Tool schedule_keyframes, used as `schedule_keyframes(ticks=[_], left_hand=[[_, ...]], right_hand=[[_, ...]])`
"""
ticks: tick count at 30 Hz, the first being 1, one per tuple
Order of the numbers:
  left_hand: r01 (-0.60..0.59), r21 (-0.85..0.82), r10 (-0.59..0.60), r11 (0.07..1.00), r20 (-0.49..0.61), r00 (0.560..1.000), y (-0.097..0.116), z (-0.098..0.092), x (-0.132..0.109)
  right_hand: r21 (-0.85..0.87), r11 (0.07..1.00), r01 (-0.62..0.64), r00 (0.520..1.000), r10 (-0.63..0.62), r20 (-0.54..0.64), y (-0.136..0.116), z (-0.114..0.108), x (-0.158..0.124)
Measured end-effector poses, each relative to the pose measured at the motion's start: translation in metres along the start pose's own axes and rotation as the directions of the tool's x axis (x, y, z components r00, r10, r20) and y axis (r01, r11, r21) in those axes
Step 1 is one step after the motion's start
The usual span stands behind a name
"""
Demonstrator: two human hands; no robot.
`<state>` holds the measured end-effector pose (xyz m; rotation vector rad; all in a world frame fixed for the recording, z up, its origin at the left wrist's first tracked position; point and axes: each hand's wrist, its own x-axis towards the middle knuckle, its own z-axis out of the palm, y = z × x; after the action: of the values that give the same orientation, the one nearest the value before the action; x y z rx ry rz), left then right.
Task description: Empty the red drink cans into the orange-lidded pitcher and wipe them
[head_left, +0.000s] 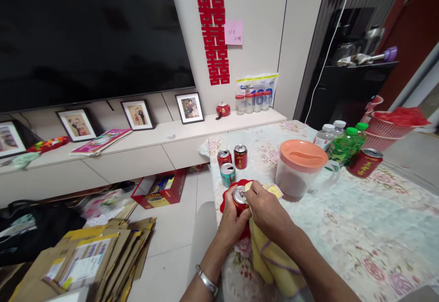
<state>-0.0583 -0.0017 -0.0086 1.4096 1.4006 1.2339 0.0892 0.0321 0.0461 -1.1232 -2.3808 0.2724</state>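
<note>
My left hand (232,223) is wrapped round a red drink can (239,197) standing at the near left corner of the floral-clothed table (360,229). My right hand (265,209) pinches a yellow cloth (269,258) against the can's silver top. The cloth hangs down under my right wrist onto the table. A red coaster-like mat (227,197) lies under the can.
Two red cans (240,156) and a teal can (227,174) stand just beyond. An orange-lidded pitcher (299,168), bottles (343,145), a tipped red can (364,162) and red baskets (387,128) sit to the right. Flattened cardboard (85,258) lies on the floor left.
</note>
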Motion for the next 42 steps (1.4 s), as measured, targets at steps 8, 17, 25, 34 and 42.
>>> schedule_keyframes(ticks=[8,17,25,34,42], left_hand=[[0.007,-0.003,-0.007,1.000,-0.001,1.000,-0.001,0.001,0.001],[-0.021,-0.024,0.020,0.999,-0.041,0.999,-0.005,0.004,0.003],[-0.021,-0.001,0.021,1.000,-0.026,0.999,-0.006,0.004,0.000],[0.048,0.018,-0.047,0.999,-0.018,0.999,-0.004,0.007,-0.003],[0.004,-0.026,-0.004,1.000,0.002,1.000,-0.004,0.000,-0.004]], right_hand=[[0.070,0.996,-0.050,0.999,0.049,0.012,0.000,-0.004,0.000],[0.119,0.981,-0.156,0.977,0.170,-0.127,0.014,0.008,0.016],[0.360,0.903,-0.236,0.888,0.351,-0.296,0.032,0.041,0.008],[0.314,0.901,-0.299,0.907,0.371,-0.200,0.054,0.074,-0.001],[0.205,0.872,-0.444,0.889,0.458,-0.023,0.049,0.075,-0.003]])
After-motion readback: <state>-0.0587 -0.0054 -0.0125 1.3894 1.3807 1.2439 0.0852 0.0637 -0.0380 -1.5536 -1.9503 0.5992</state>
